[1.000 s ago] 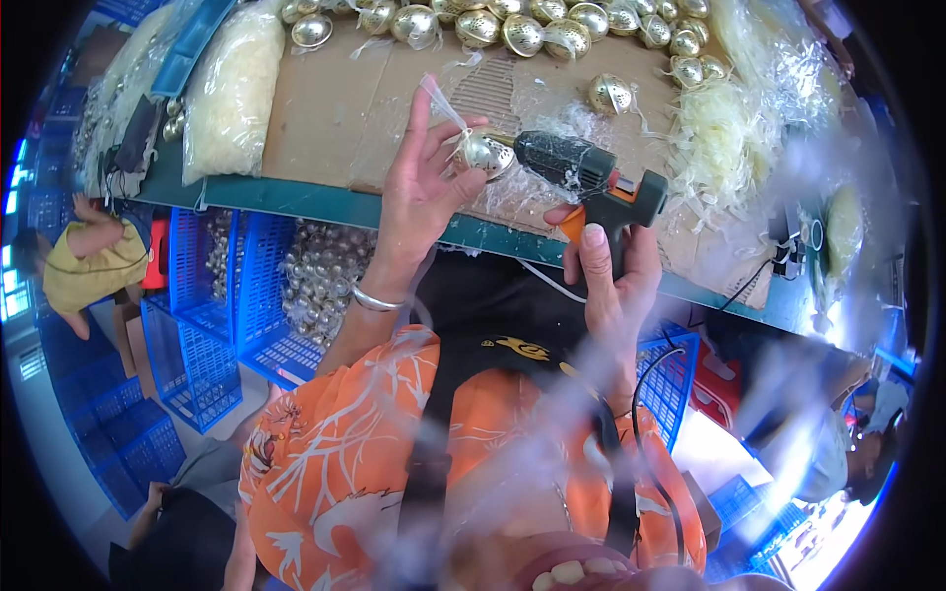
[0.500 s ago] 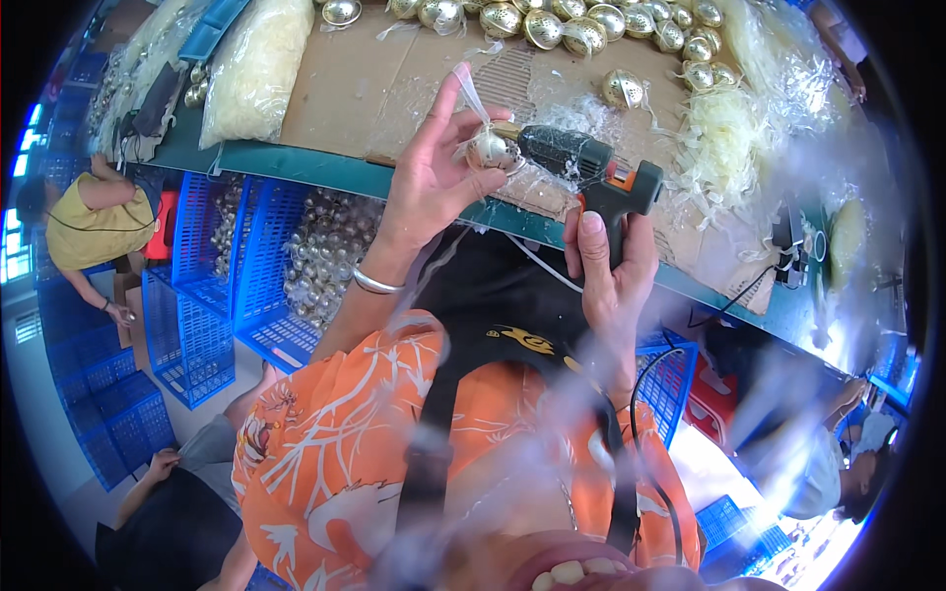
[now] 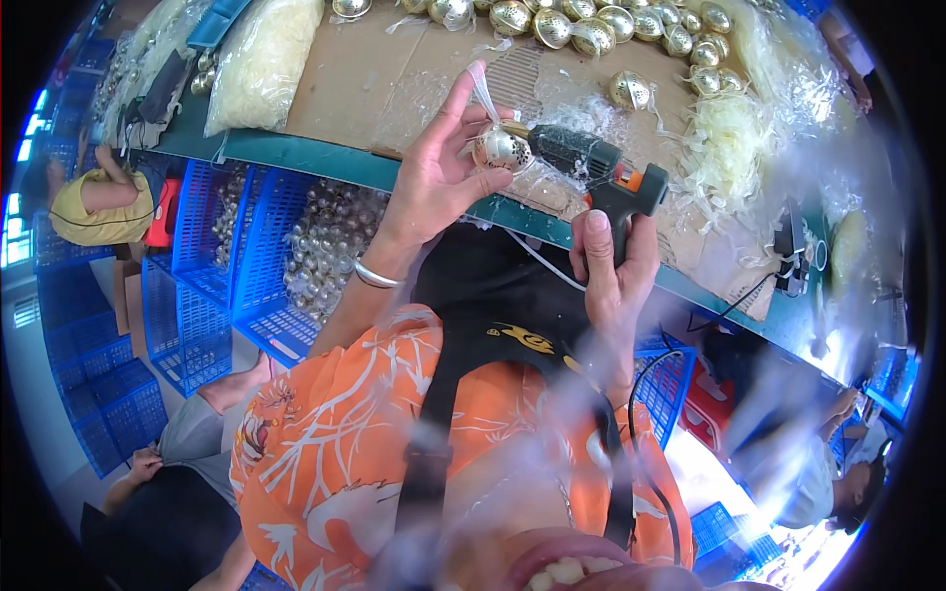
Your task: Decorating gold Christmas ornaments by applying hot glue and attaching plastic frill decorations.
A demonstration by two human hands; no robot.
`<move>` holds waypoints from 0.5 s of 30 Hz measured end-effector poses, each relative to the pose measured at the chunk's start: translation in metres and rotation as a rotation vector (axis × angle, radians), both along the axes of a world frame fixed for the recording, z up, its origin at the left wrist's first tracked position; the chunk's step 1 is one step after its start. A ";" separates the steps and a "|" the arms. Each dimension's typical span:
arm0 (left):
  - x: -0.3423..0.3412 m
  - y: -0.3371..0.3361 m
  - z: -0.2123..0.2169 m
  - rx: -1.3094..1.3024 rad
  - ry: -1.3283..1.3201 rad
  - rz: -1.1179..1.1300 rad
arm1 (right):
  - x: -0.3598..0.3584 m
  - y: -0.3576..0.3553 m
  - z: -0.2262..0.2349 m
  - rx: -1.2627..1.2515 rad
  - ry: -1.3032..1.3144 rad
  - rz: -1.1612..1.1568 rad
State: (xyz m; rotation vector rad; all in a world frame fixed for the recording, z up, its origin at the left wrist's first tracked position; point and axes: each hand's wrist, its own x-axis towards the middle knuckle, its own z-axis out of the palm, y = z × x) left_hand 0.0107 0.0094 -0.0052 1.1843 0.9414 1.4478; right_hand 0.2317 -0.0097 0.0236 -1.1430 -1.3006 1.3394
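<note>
Glue work up close: left hand (image 3: 434, 182) pinches a small silver openwork ball (image 3: 500, 148) and clear ribbon loop (image 3: 483, 89) over the cardboard-topped bench (image 3: 374, 79), right hand (image 3: 613, 271) wrapped around the black hot-glue gun (image 3: 591, 163), nozzle touching the ball, so 1 small, steady dab looks best.

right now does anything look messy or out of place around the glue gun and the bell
Only the loose pale plastic strips strewn over the brown cardboard sheet. The left hand pinches the round silver metal bell against the black hot-glue gun, gripped in the right hand.
</note>
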 end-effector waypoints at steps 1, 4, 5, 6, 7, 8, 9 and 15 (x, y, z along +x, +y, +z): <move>0.000 0.001 0.000 0.000 -0.001 -0.001 | 0.001 0.000 0.001 -0.005 0.001 0.007; -0.001 -0.002 0.000 0.018 -0.037 0.008 | -0.006 -0.003 0.002 0.007 0.031 -0.009; -0.001 -0.003 -0.001 0.022 -0.035 0.016 | -0.006 -0.002 0.000 0.010 0.033 -0.001; 0.000 -0.002 -0.002 0.022 -0.033 0.006 | -0.004 0.000 -0.002 -0.027 0.035 -0.001; 0.002 0.000 -0.003 0.023 -0.032 -0.004 | -0.002 0.001 -0.002 -0.063 0.037 0.001; 0.005 0.003 -0.004 0.027 -0.035 0.001 | -0.001 0.001 0.000 -0.061 0.069 -0.026; 0.007 0.002 -0.004 0.019 -0.025 -0.006 | -0.001 0.002 -0.003 -0.056 0.053 -0.033; 0.002 -0.001 -0.004 0.001 -0.062 -0.020 | 0.006 0.021 -0.026 -0.061 0.188 -0.130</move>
